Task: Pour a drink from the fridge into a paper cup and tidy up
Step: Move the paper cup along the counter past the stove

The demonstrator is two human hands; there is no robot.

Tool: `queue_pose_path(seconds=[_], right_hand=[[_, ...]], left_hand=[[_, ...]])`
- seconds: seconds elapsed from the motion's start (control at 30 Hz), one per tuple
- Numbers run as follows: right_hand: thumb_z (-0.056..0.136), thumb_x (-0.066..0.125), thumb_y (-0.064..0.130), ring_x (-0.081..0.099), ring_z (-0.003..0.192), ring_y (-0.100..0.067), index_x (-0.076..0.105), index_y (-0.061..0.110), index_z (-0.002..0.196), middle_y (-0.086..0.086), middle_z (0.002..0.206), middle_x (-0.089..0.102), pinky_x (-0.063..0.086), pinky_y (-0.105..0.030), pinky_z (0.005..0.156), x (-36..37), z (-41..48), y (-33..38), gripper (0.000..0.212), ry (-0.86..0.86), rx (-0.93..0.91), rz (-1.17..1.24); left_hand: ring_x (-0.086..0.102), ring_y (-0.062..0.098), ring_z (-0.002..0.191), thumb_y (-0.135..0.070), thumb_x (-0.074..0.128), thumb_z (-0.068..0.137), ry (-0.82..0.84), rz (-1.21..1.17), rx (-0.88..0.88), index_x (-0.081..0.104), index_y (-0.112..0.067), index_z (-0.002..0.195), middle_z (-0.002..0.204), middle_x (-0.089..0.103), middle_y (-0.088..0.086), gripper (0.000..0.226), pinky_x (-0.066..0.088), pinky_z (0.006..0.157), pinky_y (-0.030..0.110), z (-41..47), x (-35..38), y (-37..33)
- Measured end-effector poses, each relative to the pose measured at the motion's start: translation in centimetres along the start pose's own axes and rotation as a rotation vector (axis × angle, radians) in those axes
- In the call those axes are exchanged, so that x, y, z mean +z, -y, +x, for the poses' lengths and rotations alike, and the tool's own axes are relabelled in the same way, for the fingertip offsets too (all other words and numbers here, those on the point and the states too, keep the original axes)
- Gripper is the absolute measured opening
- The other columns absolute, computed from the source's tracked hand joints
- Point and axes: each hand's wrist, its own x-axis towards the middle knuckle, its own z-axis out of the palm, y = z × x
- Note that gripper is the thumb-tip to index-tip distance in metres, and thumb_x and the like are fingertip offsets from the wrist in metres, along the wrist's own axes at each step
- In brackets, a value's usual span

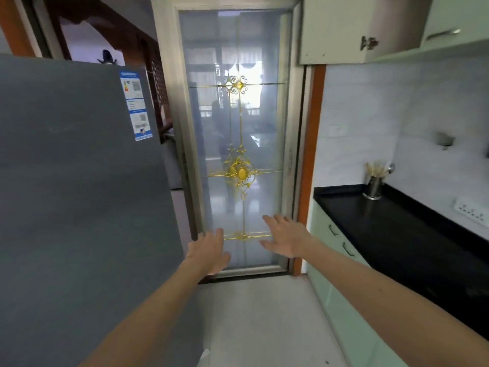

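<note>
Two bare hands reach forward in a narrow kitchen, the left hand (211,250) and right hand (287,235) both spread with fingers loose and nothing in either grasp. The grey fridge (79,194), where the drink presumably waits, stands shut just to the left of the left fingertips, its door bearing an energy label (136,104). Beyond the fingers rises a frosted glass door (238,128) with gilt ornament; to the right of the right fingers runs a black countertop (397,234) holding a metal utensil holder (373,188). The outstretched palms suggest the job has barely begun, with the fridge unopened. No paper cup or bottle is visible; the fridge handle is not in view, and motion blur softens the details.
</note>
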Motion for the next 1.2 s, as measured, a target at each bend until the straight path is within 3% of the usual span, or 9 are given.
queue_pose_path(seconds=[0.3,0.5,0.83,1.2], right_hand=[[0.095,0.038,0.059,0.036,0.134,-0.034,0.016,0.020,0.153,-0.010,0.149,0.034,0.038,-0.053,0.103,-0.3,-14.3,-14.8,0.073,0.041,0.326,-0.059],[0.096,0.037,0.059,0.030,0.139,-0.034,0.013,0.021,0.155,-0.010,0.155,0.028,0.034,-0.053,0.107,0.2,-26.0,-22.5,0.075,0.084,0.554,-0.069],[0.094,0.042,0.059,0.030,0.141,-0.033,0.009,0.020,0.156,-0.010,0.156,0.028,0.033,-0.054,0.109,0.4,-43.1,-29.1,0.080,0.110,0.782,-0.087],[0.093,0.042,0.060,0.034,0.138,-0.034,0.010,0.020,0.155,-0.011,0.153,0.031,0.036,-0.054,0.107,-0.2,-62.5,-32.1,0.081,0.082,1.083,-0.066]], left_hand=[[0.048,0.033,0.124,-0.041,0.045,0.096,-0.039,0.075,0.272,0.034,-0.016,0.141,0.134,0.046,0.012,0.053,0.044,0.096,0.045,0.6,0.3,-19.0],[0.051,0.035,0.122,-0.047,0.044,0.097,-0.049,0.045,0.518,0.027,-0.015,0.147,0.137,0.048,0.014,0.062,0.045,0.096,0.045,-1.9,0.4,-30.3],[0.048,0.037,0.125,-0.046,0.048,0.095,-0.011,0.040,0.779,0.032,-0.014,0.141,0.136,0.047,0.015,0.059,0.044,0.099,0.051,-9.7,1.4,-46.5],[0.040,0.037,0.134,-0.049,0.047,0.096,0.063,0.056,1.037,0.022,-0.013,0.152,0.149,0.038,0.017,0.071,0.040,0.105,0.052,-19.4,2.9,-61.4]])
